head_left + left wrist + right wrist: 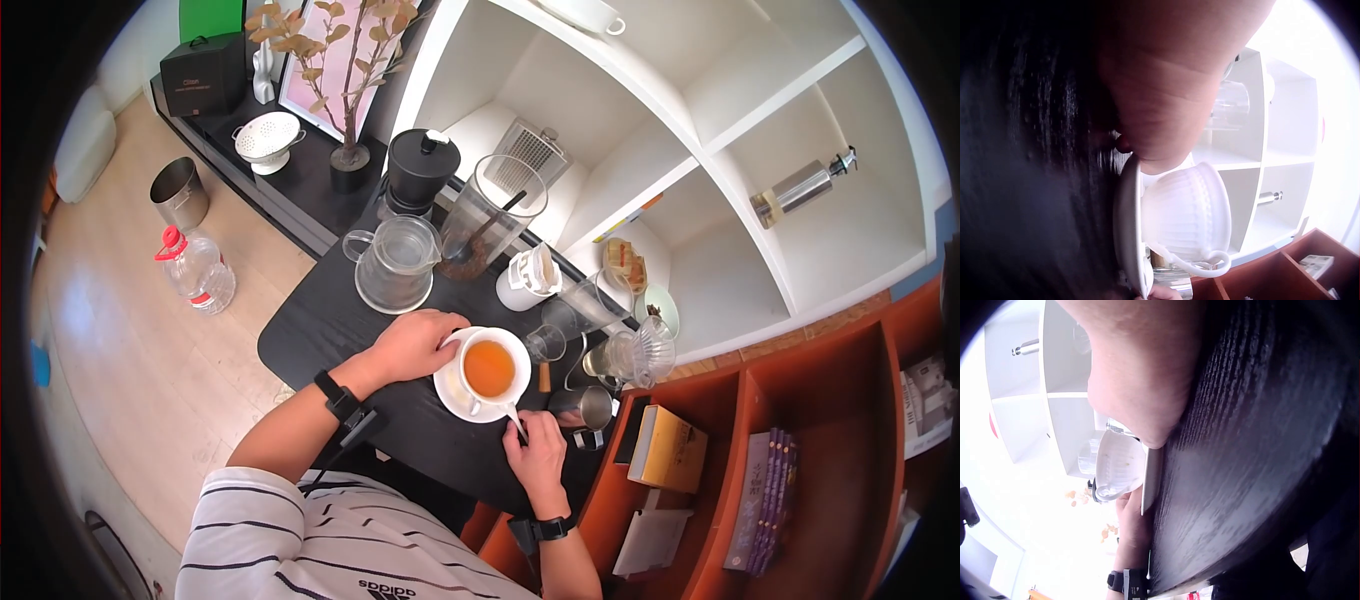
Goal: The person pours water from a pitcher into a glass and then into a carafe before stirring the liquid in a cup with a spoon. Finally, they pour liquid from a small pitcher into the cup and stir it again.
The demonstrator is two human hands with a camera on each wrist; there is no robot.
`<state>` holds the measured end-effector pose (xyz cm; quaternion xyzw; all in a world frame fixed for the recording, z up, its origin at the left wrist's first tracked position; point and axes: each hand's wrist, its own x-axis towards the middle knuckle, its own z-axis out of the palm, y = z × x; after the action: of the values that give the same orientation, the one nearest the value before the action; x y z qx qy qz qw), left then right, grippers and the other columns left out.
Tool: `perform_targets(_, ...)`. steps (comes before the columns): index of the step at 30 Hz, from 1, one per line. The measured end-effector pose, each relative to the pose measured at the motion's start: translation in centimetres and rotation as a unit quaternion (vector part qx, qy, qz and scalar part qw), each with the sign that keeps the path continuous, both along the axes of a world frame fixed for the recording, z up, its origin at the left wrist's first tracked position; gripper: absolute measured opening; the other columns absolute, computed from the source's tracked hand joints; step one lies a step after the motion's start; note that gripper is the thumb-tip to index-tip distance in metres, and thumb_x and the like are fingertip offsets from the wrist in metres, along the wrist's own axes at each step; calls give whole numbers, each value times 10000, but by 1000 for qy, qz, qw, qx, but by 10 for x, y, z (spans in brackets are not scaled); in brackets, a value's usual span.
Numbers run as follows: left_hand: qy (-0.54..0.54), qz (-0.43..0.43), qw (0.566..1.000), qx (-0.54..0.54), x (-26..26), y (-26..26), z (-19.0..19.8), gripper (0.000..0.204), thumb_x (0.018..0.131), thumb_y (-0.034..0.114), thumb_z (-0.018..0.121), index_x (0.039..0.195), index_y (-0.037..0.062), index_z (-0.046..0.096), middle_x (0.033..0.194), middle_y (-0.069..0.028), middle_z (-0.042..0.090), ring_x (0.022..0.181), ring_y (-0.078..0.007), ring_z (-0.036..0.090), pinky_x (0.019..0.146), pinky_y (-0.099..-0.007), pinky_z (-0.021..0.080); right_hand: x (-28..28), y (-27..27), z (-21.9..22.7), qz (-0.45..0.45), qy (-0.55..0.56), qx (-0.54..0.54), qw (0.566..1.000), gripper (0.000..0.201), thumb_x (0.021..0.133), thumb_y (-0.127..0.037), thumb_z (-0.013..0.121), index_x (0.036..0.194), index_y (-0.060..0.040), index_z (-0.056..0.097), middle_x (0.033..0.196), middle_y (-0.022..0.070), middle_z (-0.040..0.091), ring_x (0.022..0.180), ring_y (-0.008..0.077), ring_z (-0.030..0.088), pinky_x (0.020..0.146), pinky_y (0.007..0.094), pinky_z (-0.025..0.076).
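A white teacup (519, 352) filled with amber tea stands on a white saucer (452, 398) upon the black table (330, 320). Its fluted side and handle show in the left wrist view. My left hand (412, 345) holds the saucer's rim on the far left side, fingers close to the cup. At the near right, my right hand (540, 452) grips the saucer's edge beside a spoon (517, 420) whose handle sticks out over the rim. In the right wrist view the saucer (1151, 481) lies close over the tabletop, its edge at my right fingers.
Behind the cup stand a glass jug (397, 265), a tall glass container (480, 235), a white dripper cup (527, 280) and a black grinder (422, 172). A metal pitcher (583, 408) is right of the saucer. A plastic bottle (200, 275) stands on the left.
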<state>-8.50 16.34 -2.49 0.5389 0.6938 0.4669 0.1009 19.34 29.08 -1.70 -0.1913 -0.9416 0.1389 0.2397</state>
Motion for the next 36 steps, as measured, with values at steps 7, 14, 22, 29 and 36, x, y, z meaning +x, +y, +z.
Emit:
perform_targets(7,-3,0,1000,-4,0,0,-1,296,935,183,708,1215,91,737,802,-98,684,765,-296,682,719,-414,536,0,0,0,-1,-9,-1,1000,171,868,-72,777,1008,-25,691,904,122,660,862,332,683,758,438,568)
perform_targets(14,4,3,1000,-2,0,1,-2,299,933,166,699,1218,84,734,811,-102,687,780,-299,686,733,-419,541,-2,0,1,5,-6,4,1000,181,862,-64,781,1012,-17,691,898,125,653,857,332,681,749,437,564)
perform_targets(22,-1,-5,1000,-2,-1,0,-2,310,935,166,690,1229,73,726,845,-120,696,816,-322,691,756,-434,544,-2,0,0,5,2,7,1000,178,863,-55,777,1014,-17,689,892,131,643,849,339,676,739,441,558)
perform_targets(29,2,-3,1000,0,-1,0,-3,312,935,164,686,1231,75,722,878,-130,707,844,-329,699,774,-441,552,-1,1,-3,4,-1,10,1000,180,866,-65,777,1016,-19,688,893,136,639,846,347,674,738,450,557)
perform_targets(36,0,-7,1000,0,-1,-1,-4,312,934,165,682,1230,76,721,896,-135,714,855,-331,699,780,-440,552,-1,1,-4,-2,-2,6,1000,185,864,-69,779,1015,-18,687,895,140,644,847,353,674,741,455,559)
